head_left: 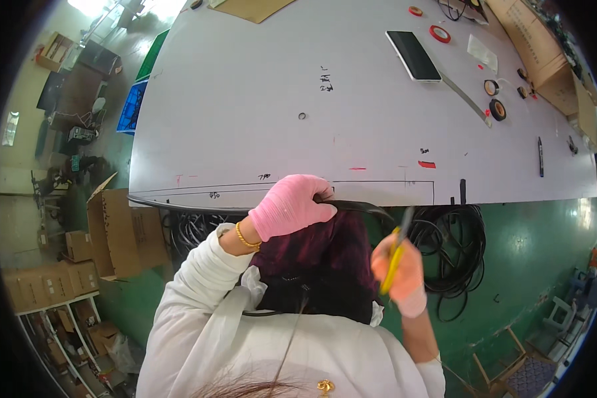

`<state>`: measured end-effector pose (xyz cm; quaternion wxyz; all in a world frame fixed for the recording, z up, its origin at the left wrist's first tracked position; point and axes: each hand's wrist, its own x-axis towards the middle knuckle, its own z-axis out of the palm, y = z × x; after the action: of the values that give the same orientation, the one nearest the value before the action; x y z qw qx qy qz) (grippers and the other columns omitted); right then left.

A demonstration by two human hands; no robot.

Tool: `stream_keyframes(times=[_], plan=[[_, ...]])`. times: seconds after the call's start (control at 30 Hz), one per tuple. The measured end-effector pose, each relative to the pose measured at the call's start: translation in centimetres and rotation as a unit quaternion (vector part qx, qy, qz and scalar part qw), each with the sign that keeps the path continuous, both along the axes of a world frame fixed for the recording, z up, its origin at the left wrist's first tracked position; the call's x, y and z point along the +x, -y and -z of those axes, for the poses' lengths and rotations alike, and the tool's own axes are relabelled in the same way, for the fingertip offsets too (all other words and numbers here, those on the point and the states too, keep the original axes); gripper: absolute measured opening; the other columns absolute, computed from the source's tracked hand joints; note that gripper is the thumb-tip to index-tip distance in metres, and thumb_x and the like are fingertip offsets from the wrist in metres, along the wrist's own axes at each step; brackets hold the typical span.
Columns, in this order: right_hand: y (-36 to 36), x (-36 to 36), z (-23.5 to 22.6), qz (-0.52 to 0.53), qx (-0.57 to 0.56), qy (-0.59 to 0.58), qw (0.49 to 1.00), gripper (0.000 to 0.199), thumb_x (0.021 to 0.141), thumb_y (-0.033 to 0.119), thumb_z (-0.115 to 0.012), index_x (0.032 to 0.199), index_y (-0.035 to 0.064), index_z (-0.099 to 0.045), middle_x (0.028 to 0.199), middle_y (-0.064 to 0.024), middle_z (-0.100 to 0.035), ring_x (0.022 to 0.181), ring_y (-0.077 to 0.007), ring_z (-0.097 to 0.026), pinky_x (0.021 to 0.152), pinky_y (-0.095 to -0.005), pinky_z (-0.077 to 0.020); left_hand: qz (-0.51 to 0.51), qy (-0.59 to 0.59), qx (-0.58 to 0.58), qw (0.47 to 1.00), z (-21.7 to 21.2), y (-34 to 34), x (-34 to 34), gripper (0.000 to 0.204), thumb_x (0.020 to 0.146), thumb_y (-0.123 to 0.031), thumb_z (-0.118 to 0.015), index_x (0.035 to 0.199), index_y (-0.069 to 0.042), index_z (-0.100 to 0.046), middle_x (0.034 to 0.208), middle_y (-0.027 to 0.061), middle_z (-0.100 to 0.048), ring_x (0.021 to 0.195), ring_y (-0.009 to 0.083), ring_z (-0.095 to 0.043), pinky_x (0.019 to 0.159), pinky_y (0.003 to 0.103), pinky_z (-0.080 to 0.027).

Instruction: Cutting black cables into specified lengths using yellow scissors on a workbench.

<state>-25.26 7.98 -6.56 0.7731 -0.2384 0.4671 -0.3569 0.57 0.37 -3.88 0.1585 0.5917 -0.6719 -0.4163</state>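
My left hand [290,207], in a pink glove, is closed on a black cable [361,207] at the table's near edge. The cable runs left along that edge, and its right part bends down past the edge. Lower right, off the table, my gloved right hand [406,270] is closed round a yellow-handled cutter [393,267]. The cutter's grey end points up near the bent part of the cable; motion blurs both hand and tool. Whether the blade touches the cable, I cannot tell.
Marked lines cross the white table [245,119]. A small ring [302,116] lies mid-table. Farther right are a phone-like device [413,56], a steel ruler [466,98], tape rolls [497,109] and a pen [540,156]. Black cable coils [454,249] sit below the edge; a cardboard box [129,232] stands left.
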Motion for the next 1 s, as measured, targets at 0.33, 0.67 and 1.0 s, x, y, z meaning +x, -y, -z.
stream_keyframes(times=[0.33, 0.67, 1.0], plan=[[-5.0, 2.5, 3.2, -0.186, -0.179, -0.099, 0.961, 0.058, 0.09, 0.056, -0.07, 0.108, 0.0046, -0.049, 0.089, 0.0019, -0.046, 0.077, -0.0096, -0.045, 0.072, -0.0236, -0.0412, 0.009, -0.092, 0.133, 0.987, -3.6, -0.5, -1.8, 0.018, 0.078, -0.012, -0.07, 0.088, 0.002, -0.066, 0.068, 0.0042, -0.054, 0.067, 0.0112, -0.047, 0.064, 0.029, -0.044], [-5.2, 3.9, 4.4, -0.173, -0.155, -0.034, 0.972, 0.024, 0.104, 0.027, -0.057, 0.111, 0.0052, -0.05, 0.092, 0.0046, -0.049, 0.083, -0.0033, -0.049, 0.083, -0.0143, -0.043, 0.003, -0.108, 0.12, 0.987, -3.6, -1.5, -2.3, 0.016, 0.08, -0.01, -0.069, 0.089, 0.003, -0.067, 0.069, 0.0037, -0.057, 0.067, 0.0111, -0.05, 0.064, 0.028, -0.045], [-5.3, 3.8, 2.9, -0.172, -0.152, -0.084, 0.97, 0.02, 0.102, 0.024, -0.06, 0.102, 0.0057, -0.054, 0.087, -0.0032, -0.054, 0.079, -0.0093, -0.053, 0.072, -0.0244, -0.0472, -0.002, -0.109, 0.119, 0.987, -3.3, -1.4, -2.3, 0.017, 0.079, -0.01, -0.069, 0.088, 0.003, -0.067, 0.07, 0.0062, -0.06, 0.067, 0.012, -0.052, 0.066, 0.029, -0.047]])
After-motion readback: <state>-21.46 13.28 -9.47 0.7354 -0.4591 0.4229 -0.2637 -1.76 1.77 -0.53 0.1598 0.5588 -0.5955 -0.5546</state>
